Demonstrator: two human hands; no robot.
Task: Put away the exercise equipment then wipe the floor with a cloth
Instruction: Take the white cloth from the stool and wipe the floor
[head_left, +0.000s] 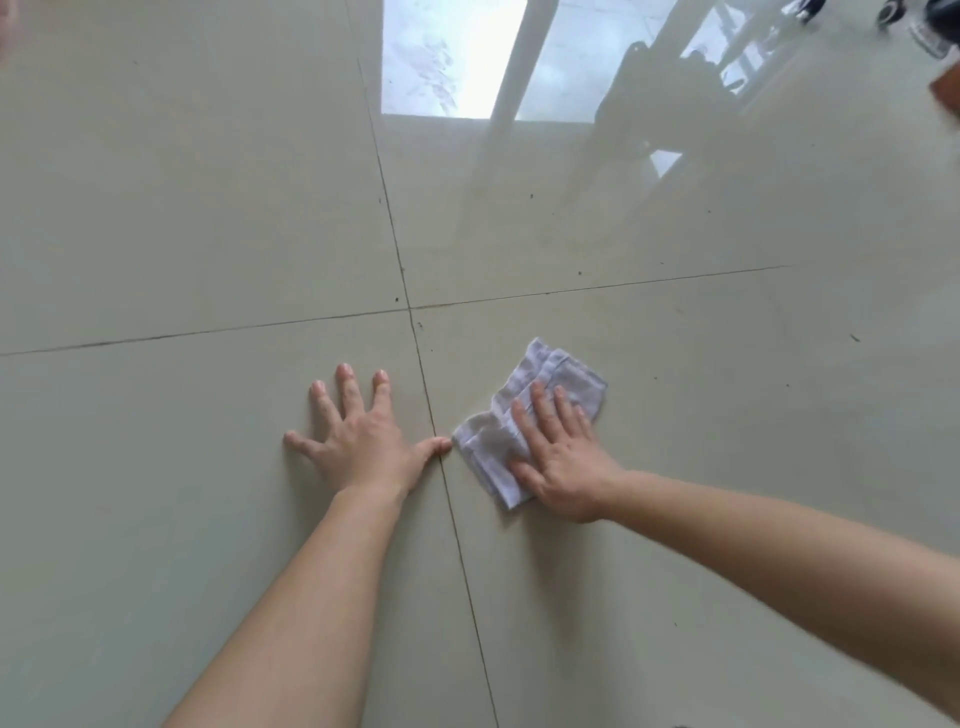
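The right hand (558, 462) presses flat, fingers straight, on a folded white cloth (524, 415), soft and ribbed, lying on the floor (208, 208) just right of the left hand (363, 441), which is spread palm-down on the tile. The tiles are glossy, pale beige, with thin dark grout lines. Beyond the hands, blurred reflections suggest a window and perhaps a chair.
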